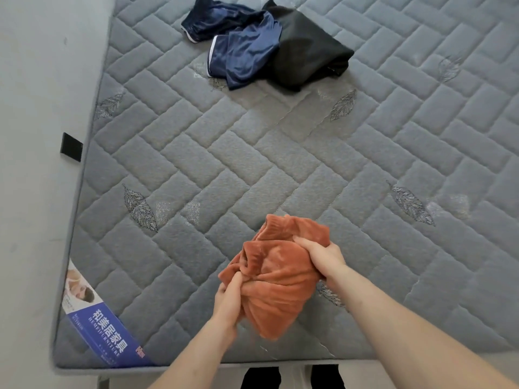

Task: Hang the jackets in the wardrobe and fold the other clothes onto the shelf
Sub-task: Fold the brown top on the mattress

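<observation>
item 1: fleece (276, 287). orange, plush, bunched into a lump with a ribbed cuff or collar at its top. it sits at the near edge of the mattress (280, 164), lifted or barely resting there; you cannot tell which. you hold it bunched because no edge has been found yet, so it looks like the start of a fold, not the end.

item 2: left hand (229, 300). on the fleece's near-left side, fingers curled into the cloth, pinching a gather. likely there to anchor one end while the other is drawn out.

item 3: right hand (323, 258). on the fleece's right side, nearer its top, thumb and fingers clamped round a thick fold. with the left hand lower, the two grips are set to pull the lump open.

item 4: blue shorts (241, 49). shiny, white-trimmed, crumpled at the far side of the mattress, well apart from the fleece. unfolded, waiting.

item 5: black garment (306, 51). touching the shorts on their right, heaped. whether it is a jacket cannot be told from here.

item 6: label (98, 318). blue, printed, at the mattress's near-left corner, left of the fleece.

item 7: wall (33, 136). pale, along the mattress's left side.

not in view: wardrobe, shelf. you will need the bare quilting beyond the fleece to lay it flat.
</observation>
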`<state>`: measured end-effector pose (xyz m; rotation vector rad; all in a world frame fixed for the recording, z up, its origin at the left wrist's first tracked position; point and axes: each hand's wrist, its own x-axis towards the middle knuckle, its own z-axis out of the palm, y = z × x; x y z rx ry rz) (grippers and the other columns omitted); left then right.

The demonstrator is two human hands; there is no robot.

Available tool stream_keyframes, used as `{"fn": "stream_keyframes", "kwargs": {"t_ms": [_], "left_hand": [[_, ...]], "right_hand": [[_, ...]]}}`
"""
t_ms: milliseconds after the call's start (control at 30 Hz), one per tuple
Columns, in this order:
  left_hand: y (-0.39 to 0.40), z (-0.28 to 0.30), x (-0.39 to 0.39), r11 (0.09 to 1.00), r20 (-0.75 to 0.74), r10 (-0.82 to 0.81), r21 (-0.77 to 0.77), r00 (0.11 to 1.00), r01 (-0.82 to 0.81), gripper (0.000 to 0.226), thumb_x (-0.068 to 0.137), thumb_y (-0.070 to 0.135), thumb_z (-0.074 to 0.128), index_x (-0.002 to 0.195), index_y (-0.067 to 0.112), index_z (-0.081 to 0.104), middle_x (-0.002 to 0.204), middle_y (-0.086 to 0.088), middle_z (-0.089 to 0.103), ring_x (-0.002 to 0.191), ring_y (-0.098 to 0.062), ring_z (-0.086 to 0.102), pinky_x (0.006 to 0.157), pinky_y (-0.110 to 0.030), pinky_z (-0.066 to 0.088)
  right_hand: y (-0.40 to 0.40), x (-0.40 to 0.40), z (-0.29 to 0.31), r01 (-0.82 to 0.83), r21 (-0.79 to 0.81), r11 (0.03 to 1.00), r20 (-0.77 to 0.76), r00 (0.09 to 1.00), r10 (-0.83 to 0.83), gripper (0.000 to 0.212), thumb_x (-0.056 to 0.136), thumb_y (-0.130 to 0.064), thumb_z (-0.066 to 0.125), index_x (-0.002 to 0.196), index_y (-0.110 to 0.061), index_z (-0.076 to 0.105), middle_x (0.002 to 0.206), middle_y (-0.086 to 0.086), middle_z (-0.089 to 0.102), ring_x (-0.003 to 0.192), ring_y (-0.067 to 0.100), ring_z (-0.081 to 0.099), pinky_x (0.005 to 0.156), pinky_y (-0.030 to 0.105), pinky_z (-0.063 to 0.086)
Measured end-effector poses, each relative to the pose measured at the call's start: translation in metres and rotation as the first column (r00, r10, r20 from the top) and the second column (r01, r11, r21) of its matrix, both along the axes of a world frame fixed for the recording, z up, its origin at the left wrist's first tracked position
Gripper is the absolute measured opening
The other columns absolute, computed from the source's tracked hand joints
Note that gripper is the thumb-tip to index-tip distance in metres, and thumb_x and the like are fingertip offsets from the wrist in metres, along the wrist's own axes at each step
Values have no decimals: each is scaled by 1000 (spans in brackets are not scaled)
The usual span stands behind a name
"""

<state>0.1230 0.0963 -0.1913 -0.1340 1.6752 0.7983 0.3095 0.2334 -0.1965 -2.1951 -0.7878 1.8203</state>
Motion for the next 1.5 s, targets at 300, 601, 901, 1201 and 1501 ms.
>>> {"fn": "stream_keyframes", "kwargs": {"t_ms": [300,601,901,1201,1501], "left_hand": [[28,161,-7,931,66,-243,294,968,214,29,94,21,64,121,16,72,114,-16,76,107,-32,73,77,-35,60],[69,325,69,755,-37,-485,486,874,440,46,75,32,79,118,16,74,112,-11,77,107,-26,73,94,-40,58],[70,422,228,572,86,-737,609,670,550,69,81,57,79,131,11,69,124,-18,72,117,-34,70,109,-50,49],[-5,514,422,166,-67,-945,745,320,646,76,70,50,86,132,12,67,125,-14,73,117,-32,70,111,-49,47],[-104,583,612,-105,-287,-941,752,180,651,64,64,49,82,118,17,71,107,-4,79,101,-24,76,100,-47,56]], "right_hand": [[-50,59,197,-165,262,951,-65,980,187,87,48,-84,84,124,-45,67,116,-27,73,111,-7,67,96,17,52],[-109,147,358,48,421,906,-179,983,31,81,59,-62,96,130,-37,66,126,-16,73,119,3,67,104,35,52],[-194,263,441,514,607,606,-211,840,-501,68,46,-44,97,108,-25,78,103,-9,80,97,8,76,83,29,55],[-317,424,522,602,749,277,-235,632,-738,69,44,-46,93,107,-24,77,101,-11,80,91,5,76,82,29,56],[-457,557,585,607,792,65,-254,424,-870,70,45,-49,92,109,-26,76,99,-13,80,92,8,76,86,34,61]]}}
